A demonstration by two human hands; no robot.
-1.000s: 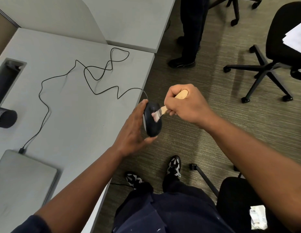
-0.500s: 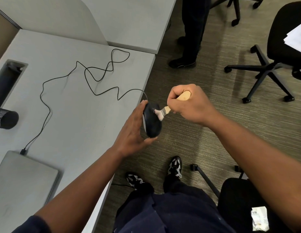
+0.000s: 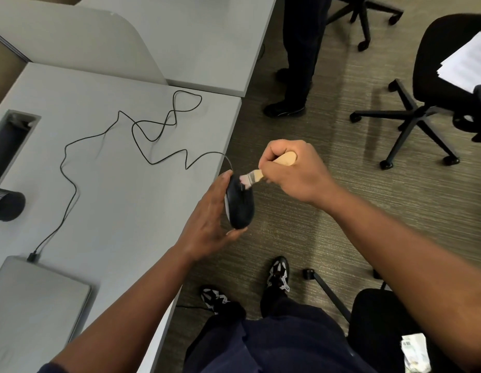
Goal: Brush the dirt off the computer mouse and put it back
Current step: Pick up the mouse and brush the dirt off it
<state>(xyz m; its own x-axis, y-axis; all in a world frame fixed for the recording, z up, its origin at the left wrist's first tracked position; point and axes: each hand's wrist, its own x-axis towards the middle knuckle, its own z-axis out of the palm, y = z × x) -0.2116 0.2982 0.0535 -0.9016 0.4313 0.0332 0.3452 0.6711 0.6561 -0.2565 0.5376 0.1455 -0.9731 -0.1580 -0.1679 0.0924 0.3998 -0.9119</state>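
1. The left hand (image 3: 209, 219) reaches forward off the desk (image 3: 113, 184) edge, fingers and thumb clasping the black mouse (image 3: 240, 204) on its side over the carpet.
2. To its right, the right hand (image 3: 289, 170) fists the brush (image 3: 257, 176), bristles on the mouse's far end.

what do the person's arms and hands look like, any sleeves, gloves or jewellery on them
Both hands, left and right, are bare: no gloves, and no rings or watch show. The forearms are uncovered too. At the bottom edge of the picture a dark navy sleeve shows on the left upper arm. The right arm leaves the frame before any sleeve appears.
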